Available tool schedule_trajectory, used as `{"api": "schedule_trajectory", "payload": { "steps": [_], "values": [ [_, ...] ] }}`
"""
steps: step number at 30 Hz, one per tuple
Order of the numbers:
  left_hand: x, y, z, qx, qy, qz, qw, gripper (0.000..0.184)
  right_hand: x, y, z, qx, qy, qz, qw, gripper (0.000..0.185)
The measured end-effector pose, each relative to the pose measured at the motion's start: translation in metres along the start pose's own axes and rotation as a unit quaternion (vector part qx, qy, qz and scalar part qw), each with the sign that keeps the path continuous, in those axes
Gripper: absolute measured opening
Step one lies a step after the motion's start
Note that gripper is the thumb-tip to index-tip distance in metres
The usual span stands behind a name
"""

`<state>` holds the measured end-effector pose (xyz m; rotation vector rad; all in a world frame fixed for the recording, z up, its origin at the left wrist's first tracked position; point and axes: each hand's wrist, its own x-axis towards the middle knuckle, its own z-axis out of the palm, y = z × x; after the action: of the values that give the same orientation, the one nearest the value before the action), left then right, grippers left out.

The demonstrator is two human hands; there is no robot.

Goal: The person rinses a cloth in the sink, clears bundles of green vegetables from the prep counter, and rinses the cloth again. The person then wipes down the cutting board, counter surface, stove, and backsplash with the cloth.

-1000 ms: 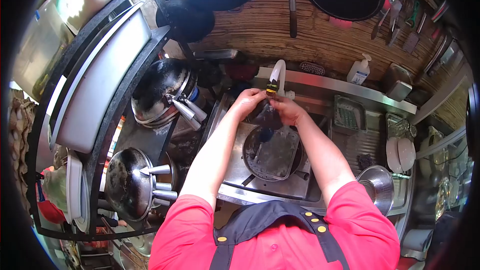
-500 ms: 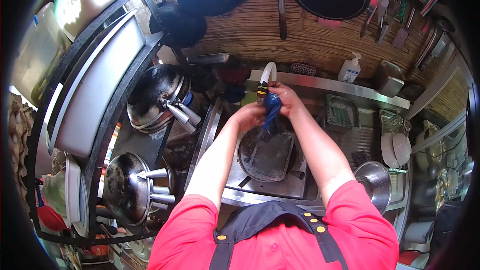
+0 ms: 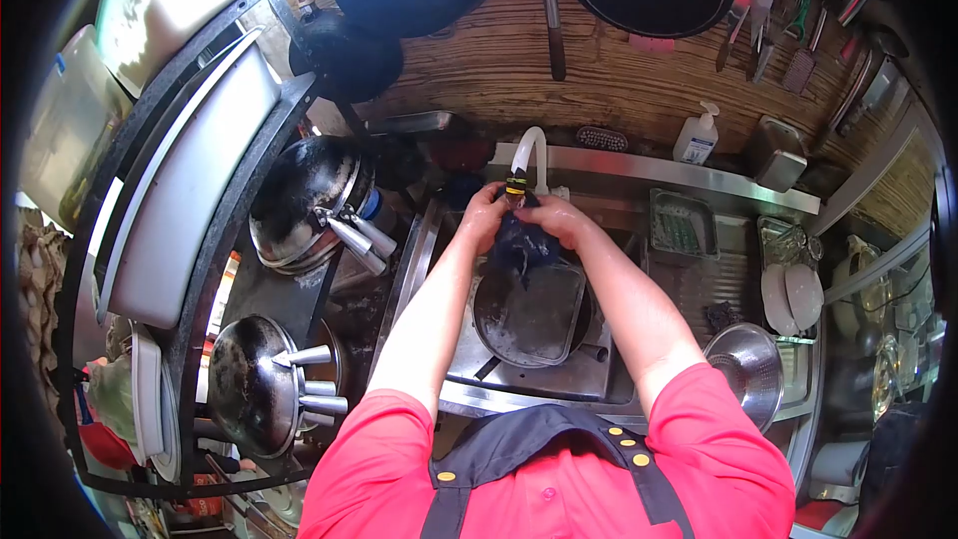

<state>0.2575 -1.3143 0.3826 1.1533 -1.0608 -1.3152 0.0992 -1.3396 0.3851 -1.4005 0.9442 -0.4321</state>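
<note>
Both hands are at the white curved faucet (image 3: 530,148), just under its dark and yellow-banded tip. My left hand (image 3: 484,216) and my right hand (image 3: 555,220) each grip one side of the upper edge of a dark blue cloth (image 3: 525,248). The cloth hangs spread between them, over the sink. Below it a rectangular metal tray (image 3: 549,314) rests on a round pan (image 3: 491,324) in the sink.
Stacked woks (image 3: 249,384) with metal handles fill the left shelf. Right of the sink are a rectangular container (image 3: 683,226), a metal colander (image 3: 746,371) and white bowls (image 3: 778,297). A pump bottle (image 3: 697,136) stands on the back ledge.
The cloth, bunched and twisted half a second ago, now hangs wider below the faucet tip. My left hand has moved up beside the tip, and my right hand has come down a little.
</note>
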Motion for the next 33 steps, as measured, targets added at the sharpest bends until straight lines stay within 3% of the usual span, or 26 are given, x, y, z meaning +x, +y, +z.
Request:
{"api": "schedule_trajectory", "payload": {
  "steps": [2, 4, 6, 8, 10, 12, 13, 14, 16, 18, 19, 20, 21, 22, 23, 24, 25, 26, 27, 28, 29, 30, 32, 33],
  "values": [
    [0.002, -0.006, -0.004, 0.011, 0.008, -0.011, 1.000, 0.033, 0.007, -0.004, 0.012, 0.258, 0.054, -0.040, 0.964, 0.024],
    [0.006, -0.025, -0.008, 0.028, -0.003, 0.027, 0.999, 0.034, 0.013, -0.010, 0.028, 0.299, 0.083, -0.015, 0.951, 0.019],
    [-0.009, -0.027, -0.006, 0.010, 0.013, 0.034, 0.999, 0.037, 0.032, -0.002, 0.040, 0.428, 0.157, -0.120, 0.882, 0.018],
    [-0.022, -0.028, -0.011, -0.112, -0.011, 0.033, 0.993, 0.039, 0.047, 0.004, 0.046, 0.367, 0.188, -0.139, 0.900, 0.014],
    [-0.032, -0.034, -0.021, -0.088, 0.000, 0.027, 0.996, 0.036, 0.052, 0.011, 0.054, 0.374, 0.216, -0.085, 0.898, 0.014],
    [-0.030, -0.055, -0.040, 0.094, -0.016, 0.041, 0.995, 0.029, 0.052, 0.021, 0.052, 0.371, 0.205, -0.113, 0.899, 0.014],
    [-0.031, -0.061, -0.046, 0.219, 0.014, 0.077, 0.973, 0.026, 0.048, 0.019, 0.051, 0.432, 0.186, -0.100, 0.877, 0.013],
    [-0.035, -0.068, -0.051, 0.216, 0.017, 0.075, 0.973, 0.026, 0.044, 0.018, 0.050, 0.492, 0.168, -0.087, 0.850, 0.012],
    [-0.043, -0.079, -0.054, 0.412, 0.006, 0.064, 0.909, 0.027, 0.031, 0.007, 0.042, 0.470, 0.163, -0.106, 0.861, 0.011],
    [-0.055, -0.103, -0.057, 0.434, 0.012, 0.025, 0.901, 0.027, 0.020, -0.007, 0.036, 0.540, 0.156, -0.071, 0.824, 0.014],
    [-0.058, -0.122, -0.061, 0.306, 0.056, -0.068, 0.948, 0.028, 0.027, 0.002, 0.028, 0.601, 0.114, -0.067, 0.788, 0.021],
    [-0.059, -0.129, -0.059, 0.170, 0.098, -0.158, 0.968, 0.028, 0.035, 0.013, 0.027, 0.598, 0.115, -0.072, 0.790, 0.021],
    [-0.055, -0.134, -0.055, 0.170, 0.095, -0.152, 0.969, 0.028, 0.041, 0.025, 0.030, 0.614, 0.097, -0.054, 0.781, 0.022],
    [-0.048, -0.134, -0.046, -0.114, 0.118, -0.172, 0.972, 0.029, 0.042, 0.031, 0.035, 0.630, 0.078, -0.038, 0.772, 0.023],
    [-0.040, -0.131, -0.037, -0.387, 0.128, -0.178, 0.896, 0.032, 0.034, 0.029, 0.046, 0.552, 0.106, -0.034, 0.827, 0.021],
    [-0.032, -0.127, -0.029, -0.383, 0.122, -0.169, 0.900, 0.032, 0.022, 0.030, 0.060, 0.468, 0.133, -0.031, 0.873, 0.021],
    [-0.021, -0.122, -0.021, -0.381, 0.124, -0.171, 0.900, 0.037, 0.026, 0.056, 0.074, 0.260, 0.196, -0.085, 0.942, 0.020],
    [-0.010, -0.118, -0.014, -0.380, 0.125, -0.170, 0.901, 0.044, 0.035, 0.079, 0.085, 0.037, 0.254, -0.139, 0.957, 0.020],
    [-0.002, -0.170, -0.024, -0.400, 0.083, -0.092, 0.908, 0.043, 0.021, 0.070, 0.090, -0.090, 0.292, -0.178, 0.935, 0.024],
    [0.000, -0.164, -0.018, -0.403, 0.068, -0.093, 0.908, 0.041, 0.006, 0.054, 0.091, -0.215, 0.329, -0.215, 0.894, 0.031],
    [0.002, -0.158, -0.012, -0.405, 0.053, -0.094, 0.908, 0.040, 0.000, 0.042, 0.084, -0.237, 0.330, -0.176, 0.897, 0.036],
    [-0.021, -0.105, 0.013, -0.388, 0.072, -0.181, 0.901, 0.038, -0.003, 0.036, 0.076, -0.256, 0.330, -0.132, 0.899, 0.042],
    [-0.001, -0.144, 0.025, -0.374, 0.119, -0.213, 0.895, 0.032, 0.012, 0.034, 0.052, -0.194, 0.389, 0.010, 0.901, 0.048],
    [-0.010, -0.125, 0.035, -0.320, 0.153, -0.184, 0.917, 0.029, 0.013, 0.037, 0.047, -0.223, 0.377, -0.010, 0.899, 0.046]
  ]
}}
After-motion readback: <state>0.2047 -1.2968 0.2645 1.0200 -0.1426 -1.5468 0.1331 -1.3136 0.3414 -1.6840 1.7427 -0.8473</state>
